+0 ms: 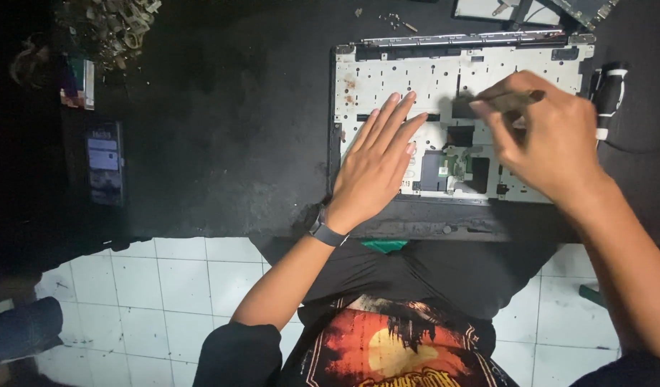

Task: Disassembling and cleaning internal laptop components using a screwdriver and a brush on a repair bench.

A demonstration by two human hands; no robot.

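Flat and spread, the left hand (376, 161) lay palm down on the white inner face of an opened laptop base (387, 79), fingers straight and close together, pressing on the panel's left half and holding nothing; a dark wristband (325, 232) circled its wrist. To its right, the right hand (548, 140) hovered over the same panel with its fingers pinched round a thin, dark tool (513, 100), whose shaft lay nearly level and pointed left, toward a dark cut-out near the panel's middle; the tip was too blurred to tell whether it touched. That panel rested on a black worktable (222, 129), its near edge just beside the person's lap, with a small green circuit piece (455, 166) showing in an opening between the two hands. Just right of the panel lay a black-handled tool (608, 89) with a white collar. Well apart, at the table's left, a phone (104, 163) with a lit screen lay flat, and a heap of small metal parts (115, 25) sat at the far left corner. White floor tiles (179, 287) showed below the table edge.
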